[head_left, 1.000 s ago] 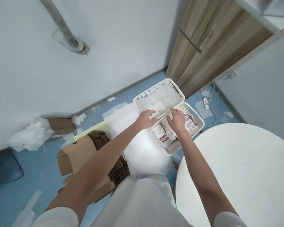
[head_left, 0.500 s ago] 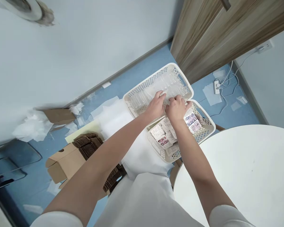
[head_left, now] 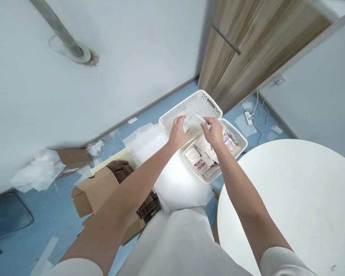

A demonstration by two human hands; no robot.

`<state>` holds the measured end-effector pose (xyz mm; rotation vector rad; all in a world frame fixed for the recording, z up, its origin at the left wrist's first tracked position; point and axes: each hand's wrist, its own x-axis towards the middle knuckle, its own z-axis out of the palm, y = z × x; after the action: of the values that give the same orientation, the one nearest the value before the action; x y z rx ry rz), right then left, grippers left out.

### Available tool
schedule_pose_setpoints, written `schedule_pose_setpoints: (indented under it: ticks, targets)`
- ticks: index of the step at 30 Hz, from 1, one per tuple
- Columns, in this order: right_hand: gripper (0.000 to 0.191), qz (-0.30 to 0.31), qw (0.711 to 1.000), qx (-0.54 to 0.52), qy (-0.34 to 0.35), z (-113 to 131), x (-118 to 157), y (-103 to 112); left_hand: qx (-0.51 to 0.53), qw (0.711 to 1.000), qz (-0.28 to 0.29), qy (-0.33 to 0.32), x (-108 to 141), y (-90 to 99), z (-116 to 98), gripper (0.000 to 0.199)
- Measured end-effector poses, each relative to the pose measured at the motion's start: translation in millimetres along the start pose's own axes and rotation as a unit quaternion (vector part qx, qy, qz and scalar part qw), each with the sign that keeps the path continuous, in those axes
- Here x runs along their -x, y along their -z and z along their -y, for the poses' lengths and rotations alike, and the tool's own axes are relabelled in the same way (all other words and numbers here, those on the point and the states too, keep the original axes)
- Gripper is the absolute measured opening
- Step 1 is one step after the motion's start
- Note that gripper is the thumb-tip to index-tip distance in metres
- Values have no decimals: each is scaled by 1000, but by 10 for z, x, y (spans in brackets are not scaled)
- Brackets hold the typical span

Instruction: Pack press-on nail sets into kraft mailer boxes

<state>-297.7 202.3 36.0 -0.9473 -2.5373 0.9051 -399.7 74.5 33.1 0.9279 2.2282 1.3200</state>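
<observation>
Your two hands work over a pair of white plastic baskets.

Your right hand [head_left: 213,131] has its grip closed on a clear plastic piece [head_left: 201,119], held above the far basket [head_left: 162,120]; your left hand [head_left: 178,132], fingers and thumb apart, hovers over that same basket. Printed cards [head_left: 201,165] fill much of the near basket [head_left: 243,143] beside it.

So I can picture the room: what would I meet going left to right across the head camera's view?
Crumpled white sheets, an open brown cardboard box, the bare left hand, the bare right hand with a thin clear piece in its fingers, a white plastic power strip, a white wall socket.
</observation>
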Motion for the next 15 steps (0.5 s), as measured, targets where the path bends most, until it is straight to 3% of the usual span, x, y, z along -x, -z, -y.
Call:
schedule_pose_setpoints:
  ticks: [3,5,10,12,15]
  targets:
    - [34,9,995,-92,22,246,342,270,66,997,-15,29,303,198,-171,72]
    - [36,9,990,-137,20,401,667,424,126,990,13,57,592,319,-295,81]
    - [32,12,963,-270,-12,650,1649,611,264,938,186,127,1503,539,-485,98]
    - [31,-1,950,-310,-35,697,2045,640,298,912,248,133,1847,556,-499,90]
    - [29,-19,942,-329,-70,720,2582,685,337,881,306,131,2261,493,-520,57]
